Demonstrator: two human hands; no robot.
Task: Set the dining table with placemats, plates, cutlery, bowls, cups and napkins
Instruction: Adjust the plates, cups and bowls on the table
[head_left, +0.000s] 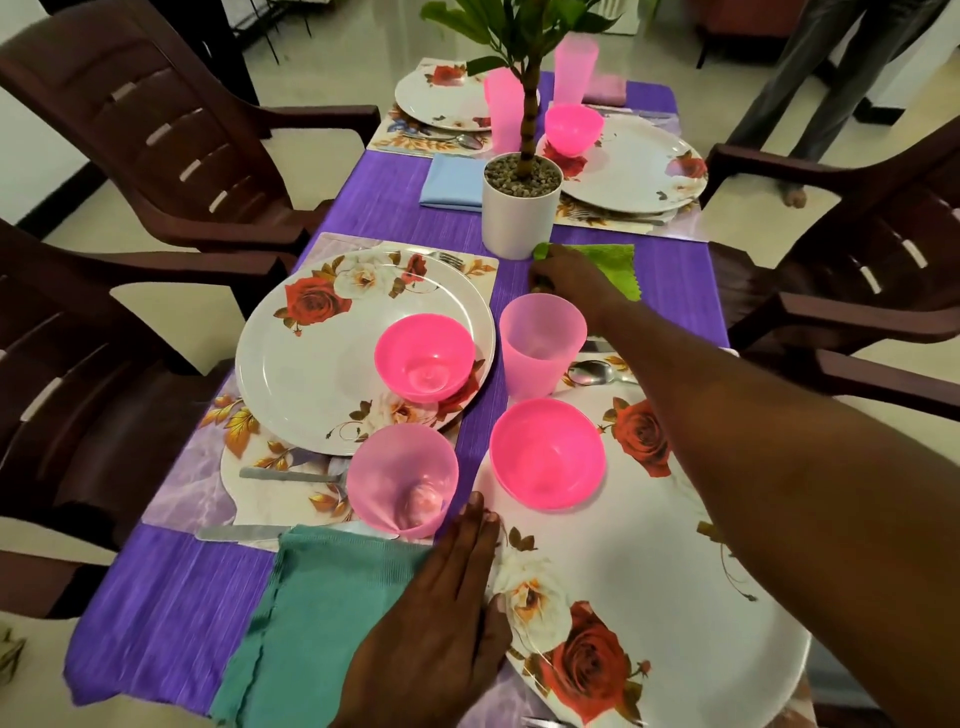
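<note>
The left hand (452, 603) lies flat, fingers straight, across the teal napkin (311, 623) and the near plate (675, 597) rim. The right hand (566, 280), beyond the pink cup (540, 345), pinches the green napkin (613, 267) beside it.

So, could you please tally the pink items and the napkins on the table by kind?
Pink bowls: 3
Pink cups: 4
Napkins: 4, teal, green, blue, pink
Total: 11
</note>
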